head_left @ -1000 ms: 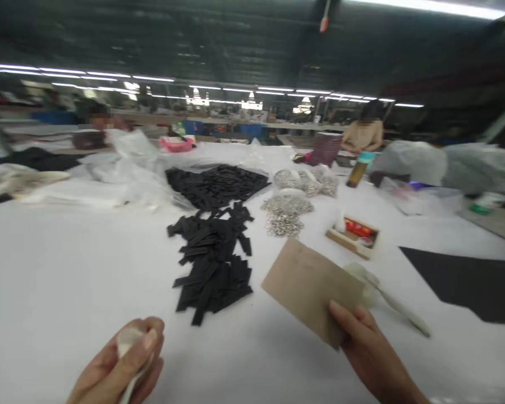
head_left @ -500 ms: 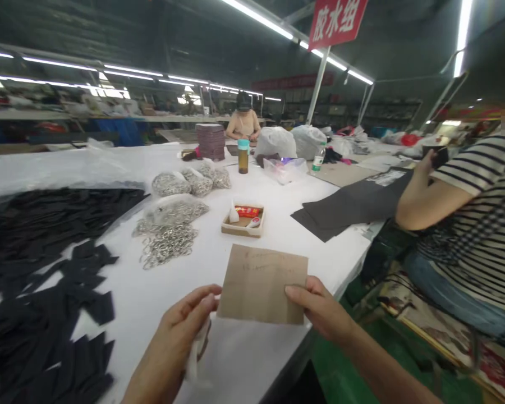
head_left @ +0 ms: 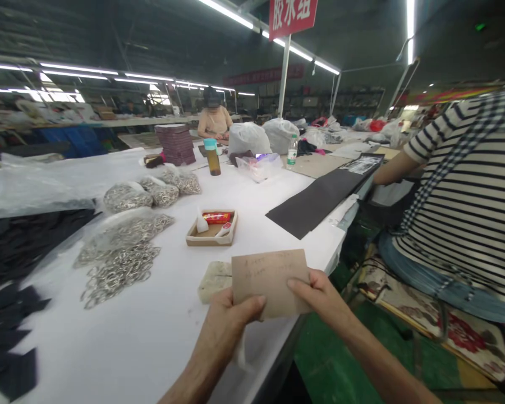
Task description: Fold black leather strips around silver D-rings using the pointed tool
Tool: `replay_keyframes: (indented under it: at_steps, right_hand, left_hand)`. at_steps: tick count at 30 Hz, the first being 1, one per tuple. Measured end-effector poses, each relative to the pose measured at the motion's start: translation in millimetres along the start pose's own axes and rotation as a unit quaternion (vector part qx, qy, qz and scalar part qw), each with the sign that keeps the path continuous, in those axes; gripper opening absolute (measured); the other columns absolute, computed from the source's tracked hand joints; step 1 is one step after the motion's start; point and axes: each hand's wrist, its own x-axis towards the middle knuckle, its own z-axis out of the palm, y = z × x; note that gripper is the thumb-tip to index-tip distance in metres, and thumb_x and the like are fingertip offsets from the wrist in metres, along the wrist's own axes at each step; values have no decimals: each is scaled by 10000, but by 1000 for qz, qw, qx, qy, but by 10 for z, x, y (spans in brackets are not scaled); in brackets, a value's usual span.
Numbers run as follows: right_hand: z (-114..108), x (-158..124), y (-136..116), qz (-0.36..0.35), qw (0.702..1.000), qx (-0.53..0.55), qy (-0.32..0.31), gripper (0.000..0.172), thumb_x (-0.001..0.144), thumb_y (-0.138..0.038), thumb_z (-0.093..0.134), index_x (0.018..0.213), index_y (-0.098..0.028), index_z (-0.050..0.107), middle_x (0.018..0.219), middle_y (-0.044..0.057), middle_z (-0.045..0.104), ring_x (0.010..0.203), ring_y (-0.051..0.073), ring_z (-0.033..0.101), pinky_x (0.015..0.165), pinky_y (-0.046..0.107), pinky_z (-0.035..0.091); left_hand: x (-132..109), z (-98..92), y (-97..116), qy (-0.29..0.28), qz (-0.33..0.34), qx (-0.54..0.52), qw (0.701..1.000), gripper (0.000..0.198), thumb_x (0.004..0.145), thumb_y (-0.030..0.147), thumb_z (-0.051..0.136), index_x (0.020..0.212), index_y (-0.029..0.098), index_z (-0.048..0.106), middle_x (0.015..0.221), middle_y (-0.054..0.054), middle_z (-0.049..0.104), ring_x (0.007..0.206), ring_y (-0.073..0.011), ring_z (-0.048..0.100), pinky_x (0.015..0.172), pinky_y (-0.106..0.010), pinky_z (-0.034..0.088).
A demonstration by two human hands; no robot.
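Observation:
A brown piece of cardboard (head_left: 273,283) with faint handwriting is held up above the white table, tilted toward me. My left hand (head_left: 229,322) grips its lower left corner, thumb on the front face. At the right edge, my right hand (head_left: 322,294) pinches it with the thumb in front. Something white and blurred (head_left: 242,353) hangs below my left hand; its kind is unclear. Just behind my left hand sits a pale, squarish block (head_left: 212,280), partly covered by the cardboard. Farther back stands a small open box (head_left: 210,242) containing a red tube and white pieces.
Metal rings (head_left: 120,272) lie heaped on the left, with several bags of rings (head_left: 128,196) behind. Black fabric pieces (head_left: 12,336) cover the far left. Dark sheets (head_left: 315,202) lie along the right edge. A person in a striped shirt (head_left: 467,185) sits at right; another sits beyond the table.
My left hand has moved right and closed on the cardboard's left side, where its fingers were beside the edge before. The view has turned right, and the pale block now shows.

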Motion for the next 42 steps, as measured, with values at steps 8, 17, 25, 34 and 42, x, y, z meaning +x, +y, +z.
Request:
replay_keyframes:
  at_steps: [8, 17, 25, 34, 42]
  right_hand:
    - [-169, 115, 152, -16, 992, 74, 103, 376, 677, -350, 770, 978, -149, 669, 885, 63, 696, 794, 242, 636, 728, 346, 499]
    - [-188, 55, 173, -19, 989, 28, 147, 351, 651, -360, 776, 901, -135, 676, 805, 51, 685, 725, 224, 612, 646, 312, 491]
    - [-241, -38, 160, -10, 987, 27, 157, 330, 624, -341, 781, 864, -135, 685, 788, 41, 682, 680, 198, 602, 600, 282, 472]
    - [-361, -145, 217, 11, 988, 88, 125, 302, 657, -299, 770, 893, -136, 674, 749, 47, 688, 618, 200, 623, 553, 286, 489]
    - [-405, -218, 273, 11, 987, 87, 132, 332, 671, -345, 757, 913, -137, 666, 748, 41, 667, 640, 184, 595, 580, 264, 450]
  left_hand:
    - [217, 279, -8, 66, 105, 120, 985, 169, 667, 297, 605, 616, 138, 632, 573, -14, 605, 601, -184, 531, 570, -263, 393]
    - [204, 366, -207, 57, 99, 159, 981, 238, 723, 328, 545, 556, 159, 554, 563, -29, 586, 600, -192, 524, 566, -273, 382]
    - [192, 368, -265, -4, 101, 136, 986, 205, 736, 290, 525, 585, 157, 564, 613, -46, 615, 651, -207, 545, 615, -281, 389]
    - [168, 385, -353, -91, 75, 63, 991, 240, 758, 302, 525, 599, 141, 606, 628, -50, 641, 657, -198, 574, 633, -268, 402]
    - [155, 403, -361, -118, 49, 10, 992, 248, 717, 311, 561, 551, 134, 611, 593, -49, 637, 576, -170, 536, 580, -256, 384]
